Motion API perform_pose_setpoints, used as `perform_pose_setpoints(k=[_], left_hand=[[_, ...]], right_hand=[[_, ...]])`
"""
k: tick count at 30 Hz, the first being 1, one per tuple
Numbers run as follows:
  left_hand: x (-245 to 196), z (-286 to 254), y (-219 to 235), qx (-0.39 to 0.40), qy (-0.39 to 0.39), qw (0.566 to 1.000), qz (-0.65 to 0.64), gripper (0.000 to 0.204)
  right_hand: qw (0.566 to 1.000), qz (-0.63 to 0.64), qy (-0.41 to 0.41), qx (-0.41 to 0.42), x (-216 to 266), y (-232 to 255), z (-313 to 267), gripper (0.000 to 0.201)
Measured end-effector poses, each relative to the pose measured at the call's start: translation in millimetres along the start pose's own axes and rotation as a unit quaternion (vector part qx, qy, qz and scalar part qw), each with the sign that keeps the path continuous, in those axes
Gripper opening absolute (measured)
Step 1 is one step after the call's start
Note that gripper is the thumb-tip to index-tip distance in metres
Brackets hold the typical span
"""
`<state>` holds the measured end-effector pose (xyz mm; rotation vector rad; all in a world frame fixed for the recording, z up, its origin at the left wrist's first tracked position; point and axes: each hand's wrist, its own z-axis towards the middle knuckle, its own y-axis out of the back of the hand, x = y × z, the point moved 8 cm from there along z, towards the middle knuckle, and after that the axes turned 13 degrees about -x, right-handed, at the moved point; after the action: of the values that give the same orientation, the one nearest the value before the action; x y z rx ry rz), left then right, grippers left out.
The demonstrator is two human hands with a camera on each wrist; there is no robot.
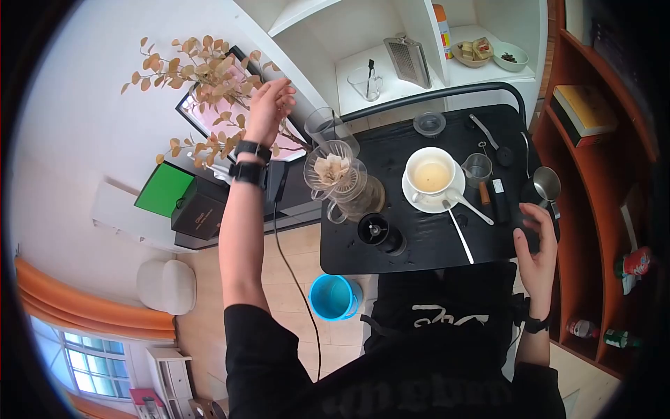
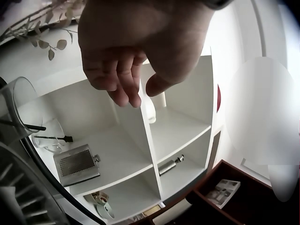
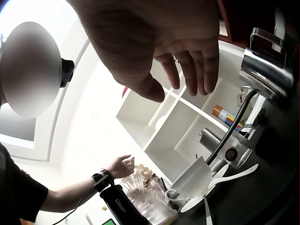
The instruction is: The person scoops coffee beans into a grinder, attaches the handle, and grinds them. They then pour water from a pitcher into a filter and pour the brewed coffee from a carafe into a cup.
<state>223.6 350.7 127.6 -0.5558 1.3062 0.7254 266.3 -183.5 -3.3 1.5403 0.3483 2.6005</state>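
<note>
My left hand [image 1: 269, 108] is raised among the leaves of a dried branch [image 1: 202, 70], fingers loosely bent and holding nothing. Below it, a ribbed glass dripper [image 1: 317, 157] with a paper filter [image 1: 331, 167] sits on a glass carafe [image 1: 363, 197]. Hovering by the right edge of the black table [image 1: 433, 258], my right hand [image 1: 541, 248] has relaxed, spread fingers and nothing in them. Near it are a metal pitcher [image 1: 546, 183] and a black handheld item [image 1: 500, 202]. A white cup [image 1: 430, 173] of pale liquid stands on a saucer [image 1: 412, 192] with a white spoon [image 1: 478, 209].
A black grinder [image 1: 380, 234] stands at the table's near left. A small glass [image 1: 477, 167] and a round clear lid [image 1: 429, 123] are farther back. The table has a raised black rail [image 1: 447, 89]. A blue bucket [image 1: 332, 297] and a cord [image 1: 296, 272] are on the floor.
</note>
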Motion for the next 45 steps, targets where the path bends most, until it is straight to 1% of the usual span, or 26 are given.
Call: perform_pose_setpoints(k=[3, 4, 5, 6, 7, 9, 10, 13, 14, 17, 18, 21, 25, 27, 28, 29, 30, 31, 33, 35, 36, 37, 39, 41, 43, 45], left_hand=[[33.3, 32.5, 7.7, -0.055, -0.016, 0.987, 0.152, 0.025], [46.2, 45.8, 7.5, -0.031, -0.064, 0.971, 0.230, 0.032], [58.9, 56.9, 8.4, -0.006, -0.111, 0.946, 0.305, 0.039], [65.5, 59.7, 6.6, 0.006, -0.175, 0.894, 0.412, 0.052], [81.3, 61.7, 5.0, 0.041, -0.130, 0.881, 0.453, 0.068], [100.5, 57.9, -3.9, 0.083, -0.097, 0.882, 0.454, 0.093], [110.8, 52.8, -8.0, 0.126, -0.064, 0.874, 0.465, 0.118], [123.1, 48.9, -12.9, 0.128, -0.031, 0.870, 0.475, 0.130], [123.6, 48.9, -16.9, 0.148, -0.030, 0.871, 0.467, 0.136], [123.6, 45.1, -19.1, 0.171, 0.009, 0.854, 0.491, 0.130], [124.2, 45.3, -18.6, 0.161, 0.001, 0.850, 0.502, 0.124], [126.9, 40.9, -21.4, 0.208, -0.029, 0.822, 0.529, 0.109], [113.1, 41.7, -20.7, 0.180, -0.096, 0.837, 0.508, 0.098], [104.3, 43.6, -10.7, 0.154, -0.121, 0.850, 0.489, 0.093], [94.9, 40.9, -4.9, 0.145, -0.102, 0.874, 0.452, 0.089], [88.1, 43.9, 3.6, 0.135, -0.106, 0.886, 0.431, 0.086], [66.4, 31.0, 4.6, 0.120, -0.117, 0.886, 0.432, 0.082], [56.2, 31.3, 15.9, 0.114, -0.149, 0.894, 0.408, 0.080], [14.7, 5.6, 29.1, 0.084, -0.176, 0.892, 0.407, 0.078], [-11.0, -3.2, 60.9, 0.044, -0.214, 0.888, 0.404, 0.078], [-27.9, -11.8, 75.6, 0.023, -0.228, 0.880, 0.417, 0.079], [-46.4, -22.6, 86.6, 0.002, -0.242, 0.870, 0.430, 0.079], [-80.0, -61.8, 93.2, -0.013, -0.224, 0.880, 0.419, 0.079], [-101.4, -95.7, 111.4, -0.062, -0.214, 0.887, 0.405, 0.081], [-116.2, -136.4, 122.1, -0.103, -0.238, 0.896, 0.361, 0.083], [-123.6, -179.8, 134.7, -0.119, -0.306, 0.891, 0.315, 0.084]], right_hand=[[1.000, 0.004, -0.003, -0.013, -0.6, 10.9, -3.7, 0.037], [1.000, 0.002, -0.004, -0.018, 1.4, 15.0, -4.5, 0.037], [1.000, -0.001, -0.005, -0.024, 2.0, 19.1, -5.1, 0.037], [1.000, -0.002, -0.006, -0.029, 0.7, 22.7, -5.7, 0.037], [0.999, -0.002, -0.008, -0.034, -1.1, 25.9, -7.0, 0.037], [0.999, -0.008, -0.016, -0.039, -5.7, 31.3, -9.1, 0.037], [0.999, -0.013, -0.021, -0.039, -8.4, 33.7, -9.7, 0.037], [0.999, -0.018, -0.031, -0.041, -10.8, 38.2, -11.0, 0.038], [0.998, -0.019, -0.033, -0.043, -10.4, 39.9, -11.5, 0.038], [0.998, -0.020, -0.040, -0.049, -9.6, 46.2, -13.4, 0.037], [0.998, -0.016, -0.040, -0.053, -10.6, 48.2, -13.4, 0.037], [0.997, -0.005, -0.045, -0.057, -14.4, 49.3, -15.4, 0.036], [0.998, -0.002, -0.038, -0.051, -12.8, 46.7, -9.5, 0.035], [0.998, 0.000, -0.034, -0.045, -9.9, 46.8, -7.2, 0.035], [0.998, 0.002, -0.034, -0.044, -8.6, 46.8, -6.1, 0.035], [0.999, 0.004, -0.035, -0.042, -8.3, 46.6, -6.0, 0.035], [0.998, 0.007, -0.039, -0.043, -9.4, 47.3, -6.0, 0.034], [0.998, 0.011, -0.043, -0.045, -10.8, 47.2, -6.0, 0.034], [0.997, 0.027, -0.057, -0.046, -15.7, 44.4, -6.3, 0.033], [0.995, 0.052, -0.078, -0.041, -24.5, 40.0, -6.9, 0.032], [0.996, 0.058, -0.051, -0.042, -20.3, 37.2, -4.6, 0.030], [0.997, 0.058, -0.046, -0.035, -20.5, 33.7, -3.5, 0.030], [0.997, 0.058, -0.038, -0.024, -21.6, 28.1, -3.3, 0.029], [0.997, 0.067, -0.032, -0.009, -20.3, 20.3, -3.9, 0.027], [0.997, 0.075, -0.024, 0.006, -17.2, 12.0, -5.1, 0.026], [0.995, 0.089, -0.025, 0.026, -12.6, 2.1, -7.6, 0.025]])
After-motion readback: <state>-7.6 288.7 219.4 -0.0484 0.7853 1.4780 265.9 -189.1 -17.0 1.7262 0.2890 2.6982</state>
